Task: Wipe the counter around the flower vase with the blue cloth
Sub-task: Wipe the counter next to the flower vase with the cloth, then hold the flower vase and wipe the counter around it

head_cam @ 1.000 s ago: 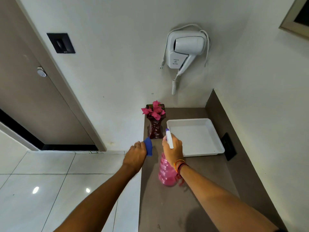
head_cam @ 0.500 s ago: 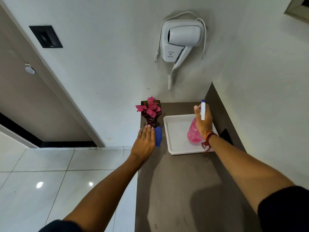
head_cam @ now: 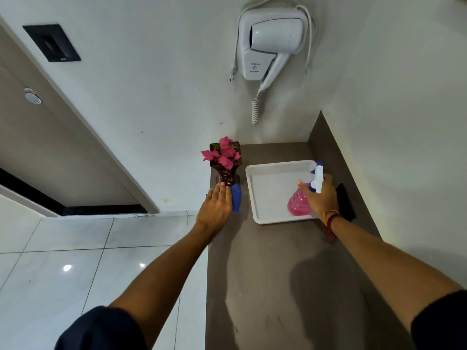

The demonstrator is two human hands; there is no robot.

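Observation:
A dark red vase (head_cam: pixel 226 175) with pink flowers (head_cam: pixel 223 153) stands at the back left corner of the brown counter (head_cam: pixel 273 274). My left hand (head_cam: pixel 216 207) lies flat on the blue cloth (head_cam: pixel 236 198), pressing it on the counter just in front of the vase, fingertips touching the vase's base. Most of the cloth is hidden under the hand. My right hand (head_cam: pixel 321 195) grips a pink spray bottle (head_cam: pixel 298 205) with a white and blue trigger head, its base resting in the white tray (head_cam: pixel 267 219).
The white tray sits right of the vase, near the raised side wall. A black flat object (head_cam: pixel 345 203) lies between tray and wall. A white hair dryer (head_cam: pixel 271 44) hangs above the counter. The counter's left edge drops to a tiled floor (head_cam: pixel 75 261).
My right hand has carried the spray bottle from the counter's front into the tray and lowered it. My left hand has slid the blue cloth forward to the vase's base.

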